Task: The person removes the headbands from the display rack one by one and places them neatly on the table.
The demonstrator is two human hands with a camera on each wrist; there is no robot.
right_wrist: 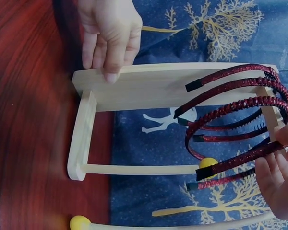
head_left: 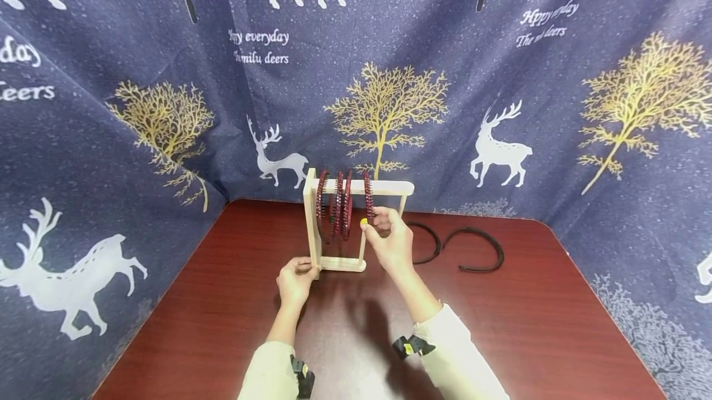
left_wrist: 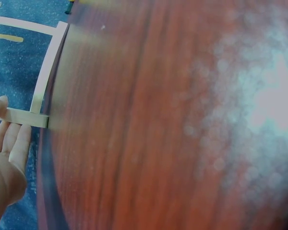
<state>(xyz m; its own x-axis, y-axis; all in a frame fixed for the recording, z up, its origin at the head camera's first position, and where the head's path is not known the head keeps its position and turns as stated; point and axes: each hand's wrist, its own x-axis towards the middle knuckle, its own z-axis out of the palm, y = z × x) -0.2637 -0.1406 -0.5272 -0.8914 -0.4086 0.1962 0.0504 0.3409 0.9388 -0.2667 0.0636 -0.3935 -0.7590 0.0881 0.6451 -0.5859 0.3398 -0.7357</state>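
Observation:
A pale wooden rack (head_left: 392, 188) stands upright on the table, several dark red toothed headbands (head_left: 337, 202) hanging from its top bar. My left hand (head_left: 295, 281) grips the low end of its side board (left_wrist: 26, 118), thumb on one face and fingers on the other. Toward the right of the bar, my right hand (head_left: 394, 242) pinches one red headband (right_wrist: 240, 160) near its end; that headband's arch lies over the bar (head_left: 368, 190). Close to the right fingertips is a yellow ball (right_wrist: 209, 166) on a rod of the rack.
Two black headbands, one at the rack's right (head_left: 436, 240) and another farther right (head_left: 499, 250), lie on the red-brown table (head_left: 534, 326). A blue cloth (head_left: 389, 35) printed with deer and trees hangs behind. Another yellow ball (right_wrist: 80, 223) tips a second rod.

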